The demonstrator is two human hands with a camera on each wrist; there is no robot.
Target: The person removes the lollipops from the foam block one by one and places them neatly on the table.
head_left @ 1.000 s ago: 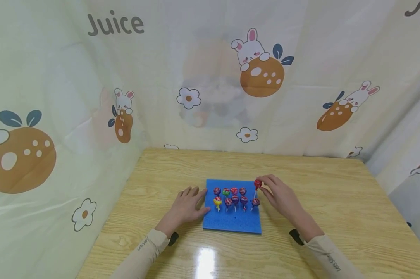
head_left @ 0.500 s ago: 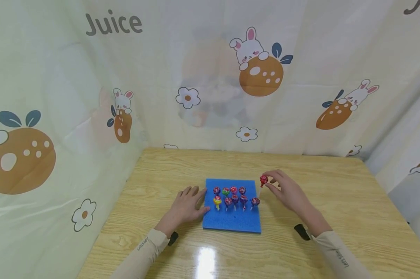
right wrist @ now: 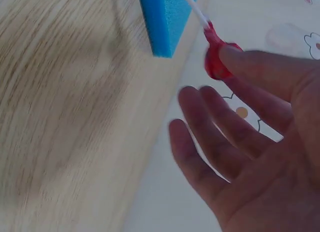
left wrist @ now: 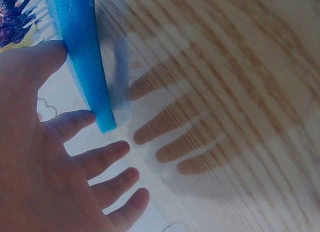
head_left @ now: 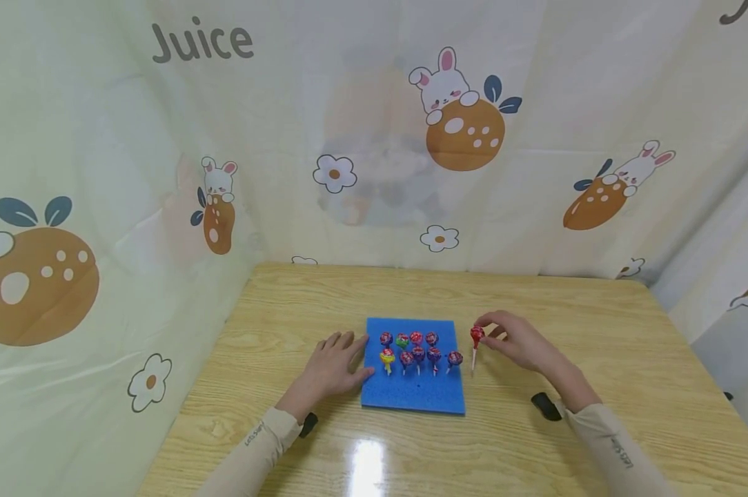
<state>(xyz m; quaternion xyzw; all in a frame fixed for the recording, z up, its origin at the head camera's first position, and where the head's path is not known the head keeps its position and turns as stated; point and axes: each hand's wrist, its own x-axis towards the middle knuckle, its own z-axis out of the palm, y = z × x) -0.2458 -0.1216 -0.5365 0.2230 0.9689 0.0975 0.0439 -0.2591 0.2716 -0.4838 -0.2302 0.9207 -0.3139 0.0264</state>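
Observation:
Between thumb and index finger, my right hand [head_left: 515,339] pinches a red-wrapped lollipop [head_left: 477,334] by its candy head, its white stick pointing down. It is held just right of a blue foam board [head_left: 411,397]. In the right wrist view the red wrapper [right wrist: 218,61] shows at the thumb tip, and the other fingers are spread loosely. My left hand [head_left: 329,369] lies at the board's left edge, fingers spread; in the left wrist view its thumb and index fingertip meet the foam's side [left wrist: 82,51]. Several lollipops stand in two rows in the board, among them a yellow one [head_left: 388,357] and a green one [head_left: 402,342].
The board lies on a light wooden table [head_left: 573,331]. Behind and beside the table hangs a pale curtain [head_left: 374,103] printed with rabbits, fruit and flowers. Small dark holes show in the board's foam.
The red lollipop has left its spot at the board's back right corner. My right hand has carried it right, past the board's edge. The left hand has stayed in place.

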